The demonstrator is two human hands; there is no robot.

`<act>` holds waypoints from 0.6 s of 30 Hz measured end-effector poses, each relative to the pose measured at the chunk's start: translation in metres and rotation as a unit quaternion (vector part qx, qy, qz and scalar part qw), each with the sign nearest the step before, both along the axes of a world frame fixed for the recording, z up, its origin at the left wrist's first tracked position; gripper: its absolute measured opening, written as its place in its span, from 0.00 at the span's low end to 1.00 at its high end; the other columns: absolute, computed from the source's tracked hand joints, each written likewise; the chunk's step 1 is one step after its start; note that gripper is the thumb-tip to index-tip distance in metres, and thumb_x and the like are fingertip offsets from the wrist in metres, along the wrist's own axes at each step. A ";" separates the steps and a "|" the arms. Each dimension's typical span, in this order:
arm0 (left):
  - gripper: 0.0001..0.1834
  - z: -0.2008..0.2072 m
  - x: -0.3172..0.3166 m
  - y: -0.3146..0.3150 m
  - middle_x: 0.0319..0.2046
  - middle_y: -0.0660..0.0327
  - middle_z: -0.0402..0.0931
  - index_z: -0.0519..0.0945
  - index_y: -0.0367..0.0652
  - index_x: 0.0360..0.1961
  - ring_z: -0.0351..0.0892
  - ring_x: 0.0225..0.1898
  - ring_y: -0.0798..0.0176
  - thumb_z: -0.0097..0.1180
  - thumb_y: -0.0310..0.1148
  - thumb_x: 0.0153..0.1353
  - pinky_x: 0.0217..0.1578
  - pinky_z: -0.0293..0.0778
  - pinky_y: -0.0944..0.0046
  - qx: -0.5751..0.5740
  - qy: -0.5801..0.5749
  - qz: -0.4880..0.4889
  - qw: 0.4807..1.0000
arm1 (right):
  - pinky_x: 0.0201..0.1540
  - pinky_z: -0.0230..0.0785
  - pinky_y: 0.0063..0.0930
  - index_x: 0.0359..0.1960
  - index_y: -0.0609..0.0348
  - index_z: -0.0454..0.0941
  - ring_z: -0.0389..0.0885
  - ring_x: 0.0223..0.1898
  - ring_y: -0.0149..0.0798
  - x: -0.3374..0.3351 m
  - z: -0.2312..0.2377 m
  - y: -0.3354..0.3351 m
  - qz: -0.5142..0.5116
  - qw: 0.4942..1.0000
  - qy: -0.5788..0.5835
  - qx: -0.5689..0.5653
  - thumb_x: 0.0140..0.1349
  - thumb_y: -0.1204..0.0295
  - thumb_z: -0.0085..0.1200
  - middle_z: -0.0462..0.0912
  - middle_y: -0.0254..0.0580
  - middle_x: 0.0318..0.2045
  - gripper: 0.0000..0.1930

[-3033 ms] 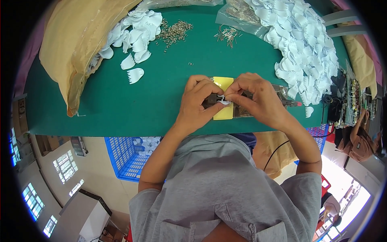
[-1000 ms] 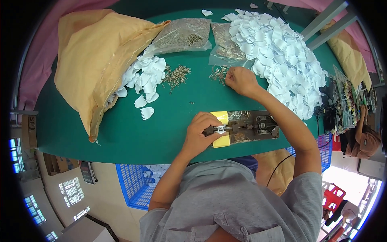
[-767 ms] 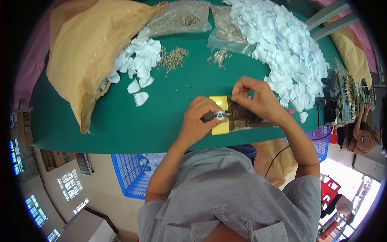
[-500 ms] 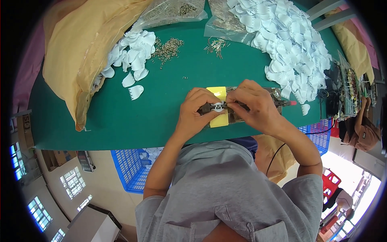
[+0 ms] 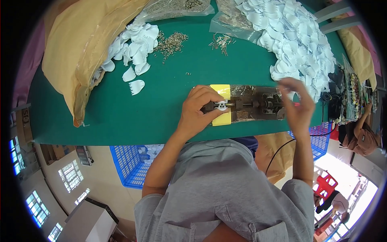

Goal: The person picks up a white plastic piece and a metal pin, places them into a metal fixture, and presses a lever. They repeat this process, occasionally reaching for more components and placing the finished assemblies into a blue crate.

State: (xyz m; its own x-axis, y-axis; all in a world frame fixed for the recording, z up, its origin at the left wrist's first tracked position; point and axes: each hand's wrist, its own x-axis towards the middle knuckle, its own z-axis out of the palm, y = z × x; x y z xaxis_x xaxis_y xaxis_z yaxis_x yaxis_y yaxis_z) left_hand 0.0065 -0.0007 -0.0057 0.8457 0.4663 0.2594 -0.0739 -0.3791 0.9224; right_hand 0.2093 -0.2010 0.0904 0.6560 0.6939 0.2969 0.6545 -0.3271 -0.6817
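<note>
My left hand point(image 5: 197, 107) pinches a small white hair claw clip point(image 5: 222, 105) between thumb and fingers, at the left end of a dark metal clamp fixture point(image 5: 252, 103). Under the clip lies a yellow patch point(image 5: 221, 120). A thin pin-like rod reaches toward the clip from the right. My right hand point(image 5: 299, 107), smeared by motion, is over the fixture's right end, beside its red handle tip point(image 5: 296, 104). Whether it grips the handle does not show.
Loose white toothed clip halves form a big heap point(image 5: 298, 48) at right and a smaller pile point(image 5: 135, 46) by a tan sack point(image 5: 76, 52). Small metal springs point(image 5: 172, 42) and thin metal pins point(image 5: 222, 42) lie toward the back. Blue baskets point(image 5: 131, 167) stand below the green table point(image 5: 109, 125).
My right hand has left the clip and moved right to the fixture's far end, uncovering the dark mechanism. My left hand keeps its pinch on the clip.
</note>
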 end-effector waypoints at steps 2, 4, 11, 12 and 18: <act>0.15 0.002 0.003 -0.001 0.39 0.62 0.86 0.87 0.42 0.38 0.82 0.46 0.60 0.78 0.23 0.49 0.55 0.75 0.59 -0.003 0.000 -0.005 1.000 | 0.47 0.74 0.25 0.47 0.65 0.85 0.83 0.41 0.31 0.022 -0.018 -0.042 -0.124 0.990 -0.070 0.008 0.69 0.80 0.61 0.88 0.40 0.43 0.07; 0.15 0.002 0.006 -0.002 0.39 0.62 0.86 0.87 0.42 0.38 0.82 0.46 0.60 0.78 0.22 0.49 0.56 0.75 0.59 0.000 0.003 -0.006 1.000 | 0.47 0.74 0.27 0.46 0.65 0.85 0.83 0.41 0.32 0.035 -0.048 -0.083 -0.197 0.978 -0.065 -0.017 0.72 0.77 0.59 0.88 0.41 0.42 0.07; 0.14 0.002 0.003 -0.007 0.39 0.63 0.87 0.86 0.44 0.38 0.82 0.46 0.59 0.78 0.26 0.50 0.54 0.72 0.58 -0.006 -0.007 0.020 1.000 | 0.51 0.71 0.38 0.40 0.64 0.84 0.81 0.44 0.47 0.035 -0.074 -0.096 -0.146 0.972 -0.166 -0.085 0.76 0.74 0.52 0.86 0.45 0.39 0.09; 0.14 0.001 0.003 -0.008 0.40 0.63 0.87 0.87 0.44 0.39 0.82 0.46 0.59 0.78 0.25 0.50 0.54 0.72 0.58 -0.019 -0.007 0.035 0.999 | 0.50 0.71 0.38 0.40 0.64 0.84 0.81 0.43 0.46 0.037 -0.075 -0.096 -0.146 0.975 -0.147 -0.081 0.76 0.74 0.52 0.86 0.45 0.39 0.09; 0.15 0.005 0.005 -0.006 0.39 0.63 0.87 0.87 0.43 0.39 0.82 0.46 0.59 0.77 0.24 0.50 0.54 0.72 0.58 -0.009 -0.007 0.017 1.000 | 0.46 0.71 0.36 0.36 0.65 0.82 0.80 0.39 0.44 0.046 -0.075 -0.102 -0.131 0.979 -0.137 -0.074 0.76 0.73 0.53 0.84 0.44 0.35 0.10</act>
State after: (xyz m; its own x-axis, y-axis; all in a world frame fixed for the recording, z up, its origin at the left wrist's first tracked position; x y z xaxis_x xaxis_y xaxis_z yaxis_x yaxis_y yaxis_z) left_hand 0.0112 -0.0067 -0.0007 0.8261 0.4992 0.2615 -0.0735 -0.3647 0.9282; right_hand 0.2550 -0.3032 0.0154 0.7265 0.5617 0.3960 0.6872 -0.5896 -0.4245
